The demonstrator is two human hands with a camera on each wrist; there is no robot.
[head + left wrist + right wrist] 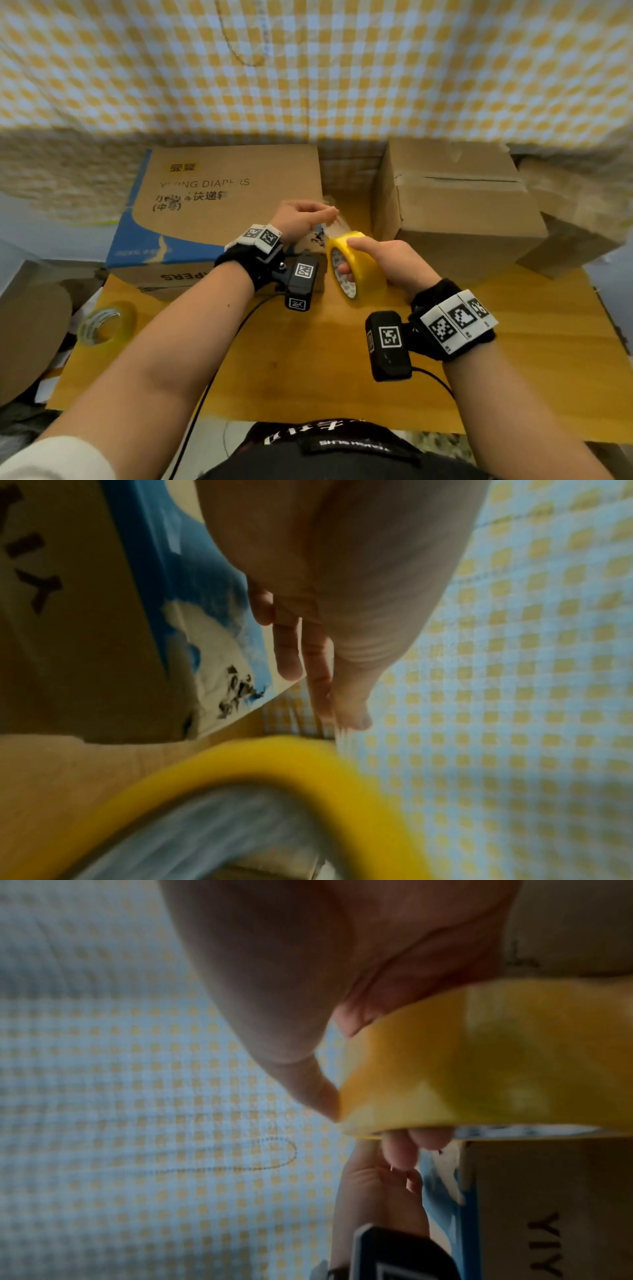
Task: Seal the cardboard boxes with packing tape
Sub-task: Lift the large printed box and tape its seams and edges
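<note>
My right hand [351, 255] grips a yellow roll of packing tape [359, 270] upright above the table, thumb on its rim and fingers through the core. My left hand [329, 214] pinches the free end of the clear tape strip [334, 226], drawn a short way up and left off the roll. The right wrist view shows the roll [479, 1056] under my thumb, and the left wrist view shows it [308, 764] blurred below my fingertips [342, 718]. A printed diaper box [219, 205] lies behind my left hand. A plain cardboard box [459, 212] stands behind my right hand.
A second tape roll [106, 323] lies on the left of the wooden table [308, 359]. Another cardboard box [575, 219] sits at the far right, a round cardboard piece [27, 329] at the far left. A yellow checked cloth [308, 68] hangs behind.
</note>
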